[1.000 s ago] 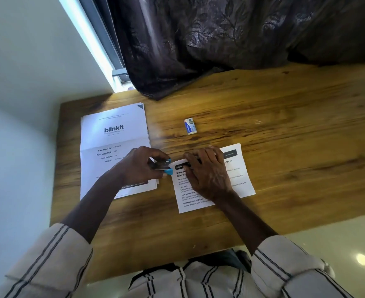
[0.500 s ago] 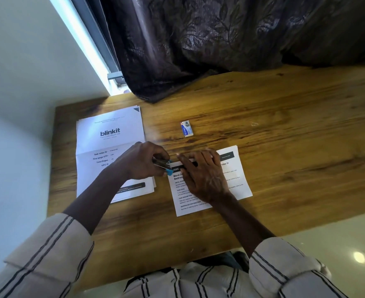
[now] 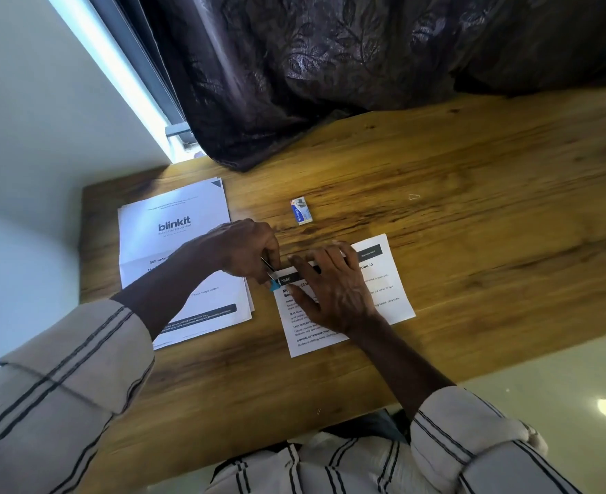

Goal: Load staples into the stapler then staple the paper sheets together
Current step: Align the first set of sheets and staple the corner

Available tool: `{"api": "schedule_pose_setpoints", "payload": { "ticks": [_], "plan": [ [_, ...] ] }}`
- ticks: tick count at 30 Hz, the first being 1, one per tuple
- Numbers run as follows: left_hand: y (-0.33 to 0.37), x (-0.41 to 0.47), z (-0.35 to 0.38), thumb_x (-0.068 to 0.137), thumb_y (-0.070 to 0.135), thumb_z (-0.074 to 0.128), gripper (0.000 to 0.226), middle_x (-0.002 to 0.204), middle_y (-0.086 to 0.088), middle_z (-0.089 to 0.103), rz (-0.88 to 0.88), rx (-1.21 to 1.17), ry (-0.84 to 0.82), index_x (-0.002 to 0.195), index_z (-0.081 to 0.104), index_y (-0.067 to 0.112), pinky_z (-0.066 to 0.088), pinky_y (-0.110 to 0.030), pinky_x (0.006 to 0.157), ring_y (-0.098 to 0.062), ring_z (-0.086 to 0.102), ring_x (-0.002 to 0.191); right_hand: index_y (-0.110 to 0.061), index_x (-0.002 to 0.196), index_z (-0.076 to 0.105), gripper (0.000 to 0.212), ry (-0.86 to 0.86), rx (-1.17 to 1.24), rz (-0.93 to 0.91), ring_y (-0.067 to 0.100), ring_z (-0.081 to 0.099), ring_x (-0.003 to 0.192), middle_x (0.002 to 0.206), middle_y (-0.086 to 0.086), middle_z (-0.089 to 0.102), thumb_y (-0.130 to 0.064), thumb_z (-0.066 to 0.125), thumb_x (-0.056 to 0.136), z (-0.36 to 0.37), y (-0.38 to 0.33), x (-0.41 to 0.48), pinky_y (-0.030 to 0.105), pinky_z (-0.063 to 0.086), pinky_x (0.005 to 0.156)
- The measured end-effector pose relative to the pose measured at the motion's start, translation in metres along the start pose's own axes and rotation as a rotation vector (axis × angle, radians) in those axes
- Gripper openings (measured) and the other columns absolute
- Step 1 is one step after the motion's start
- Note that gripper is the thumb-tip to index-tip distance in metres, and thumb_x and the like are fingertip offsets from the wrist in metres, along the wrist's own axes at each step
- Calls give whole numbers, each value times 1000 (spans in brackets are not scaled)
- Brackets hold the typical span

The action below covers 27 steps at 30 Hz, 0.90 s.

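Stapling step in hand, by the look of it. Pinching blue-tipped stapler (image 3: 272, 279) in left-hand grip (image 3: 244, 251) at top-left corner of printed sheets (image 3: 390, 297) lying on surface (image 3: 472, 208). Pressing sheets flat with right hand (image 3: 333, 287), fingers straight. Next, probably: squeezing firmly, keeping edges aligned.

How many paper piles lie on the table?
2: the blinkit pile at the left, and the middle pile under the right hand. Sheets inside each may be hidden.
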<state>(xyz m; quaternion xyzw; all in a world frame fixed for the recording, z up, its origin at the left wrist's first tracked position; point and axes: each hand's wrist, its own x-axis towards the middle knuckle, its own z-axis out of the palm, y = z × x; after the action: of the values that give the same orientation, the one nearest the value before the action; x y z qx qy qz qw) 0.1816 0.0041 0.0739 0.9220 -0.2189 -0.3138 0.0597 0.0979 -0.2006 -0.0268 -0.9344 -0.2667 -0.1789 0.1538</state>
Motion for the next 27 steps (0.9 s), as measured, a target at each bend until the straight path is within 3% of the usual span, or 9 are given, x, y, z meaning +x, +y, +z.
{"api": "schedule_pose_setpoints", "payload": {
  "ticks": [5,11,17,22,27],
  "plan": [
    [3,4,-6,76,42,89,30,95,18,67,16,86,-48,102,77,35,58,-35,79,-6,59,87,-15,128,63,64,-46,20,-4,29,55,116,121,11,61,-67,44,95,-1,1,1,51,33,112],
    [-1,16,-11,77,43,87,29,96,17,70,41,127,-141,104,76,37,60,-39,82,-6,60,89,-16,127,62,63,-65,12,10,30,56,116,122,11,61,-66,48,93,-1,0,2,52,32,113],
    [2,26,-14,80,45,85,28,87,23,67,70,163,-236,106,77,35,52,-29,72,-5,61,86,-16,125,63,60,-55,26,-3,30,56,115,121,11,61,-64,47,93,1,-1,2,52,32,113],
    [4,24,-20,81,37,86,32,89,22,67,57,77,-299,110,78,29,53,-26,76,-7,63,90,-16,127,60,59,-89,24,6,31,56,117,123,12,60,-62,48,93,3,0,2,54,33,114],
    [-15,2,-14,75,38,91,39,100,19,71,47,-61,-115,109,75,31,57,-31,83,-2,64,92,-18,128,59,53,-117,17,24,30,55,118,123,10,60,-58,49,94,5,1,2,52,32,114]
  ]
}}
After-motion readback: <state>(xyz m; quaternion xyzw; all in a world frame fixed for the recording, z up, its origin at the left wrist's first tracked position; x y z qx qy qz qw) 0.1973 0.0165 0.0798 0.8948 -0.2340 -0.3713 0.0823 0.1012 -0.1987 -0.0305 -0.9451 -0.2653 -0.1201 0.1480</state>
